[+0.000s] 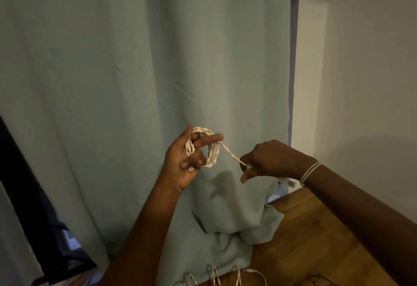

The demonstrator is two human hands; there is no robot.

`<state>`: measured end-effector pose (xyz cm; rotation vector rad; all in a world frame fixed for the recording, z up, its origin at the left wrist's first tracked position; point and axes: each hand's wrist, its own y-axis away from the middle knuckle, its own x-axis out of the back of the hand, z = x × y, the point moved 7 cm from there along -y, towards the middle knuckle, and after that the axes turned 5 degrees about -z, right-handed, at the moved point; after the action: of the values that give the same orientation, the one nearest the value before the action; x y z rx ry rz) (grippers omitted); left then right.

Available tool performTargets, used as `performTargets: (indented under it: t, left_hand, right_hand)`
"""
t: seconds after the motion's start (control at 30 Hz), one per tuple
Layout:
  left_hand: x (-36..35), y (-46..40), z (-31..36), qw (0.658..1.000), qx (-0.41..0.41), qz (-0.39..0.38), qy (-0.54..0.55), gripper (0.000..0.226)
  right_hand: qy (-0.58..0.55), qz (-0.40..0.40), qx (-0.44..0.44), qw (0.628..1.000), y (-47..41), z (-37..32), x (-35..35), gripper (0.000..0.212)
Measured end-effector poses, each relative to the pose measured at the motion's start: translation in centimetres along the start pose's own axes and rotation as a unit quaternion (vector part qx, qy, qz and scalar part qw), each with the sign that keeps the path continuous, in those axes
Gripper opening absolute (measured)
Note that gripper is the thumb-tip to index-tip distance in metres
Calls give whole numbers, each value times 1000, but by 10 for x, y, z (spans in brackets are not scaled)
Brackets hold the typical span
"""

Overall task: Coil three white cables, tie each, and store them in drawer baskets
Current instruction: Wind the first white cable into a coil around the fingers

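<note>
Midair, before a pale green curtain (112,82), the left hand (182,161) carried a small coil of white braided cable (212,150), its fingers (207,139) threaded through the loops and spread apart. The right hand (268,161) had its fingers pinched together on the cable's free tail, drawn taut from the coil. The cable looked light, soft and limp, likely to spring loose, so best held across the bundled loops. More cable (214,274) lay on the wooden floor (316,252) below.
</note>
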<state>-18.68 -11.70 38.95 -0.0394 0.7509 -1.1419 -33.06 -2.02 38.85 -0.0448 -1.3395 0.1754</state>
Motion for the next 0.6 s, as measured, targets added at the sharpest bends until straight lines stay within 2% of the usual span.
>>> performTargets:
  t: [0.17,0.23,0.27,0.3,0.37,0.43,0.47,0.53,0.57,0.6]
  left_hand:
    - [13,5,-6,991,7,14,-132,36]
    - [17,6,-4,988,2,10,-154,36]
    - [20,6,-3,988,-2,11,-153,37]
    - [22,6,-1,988,-7,17,-154,37]
    - [26,8,0,985,-11,37,-166,38]
    - [25,9,0,983,-19,52,-176,37]
    - [24,9,1,982,-25,58,-178,37]
    - [23,6,3,984,-27,59,-164,37]
    - [23,6,4,988,-21,56,-143,36]
    - [25,6,5,992,-12,53,-118,37]
  right_hand:
    - [-83,-103,-133,982,5,37,4,53]
    - [-200,-114,-105,967,11,48,16,46]
    - [-310,-94,-65,944,14,52,23,37]
    - [-438,-74,-17,896,17,56,29,27]
    - [-631,-80,99,765,23,56,33,27]
    - [-693,-142,213,674,27,41,32,34]
    - [-698,-171,253,648,29,34,30,34]
    - [-695,-195,275,635,31,27,30,32]
    - [-693,-194,256,645,30,26,30,31]
    - [-683,-182,217,673,28,28,29,29]
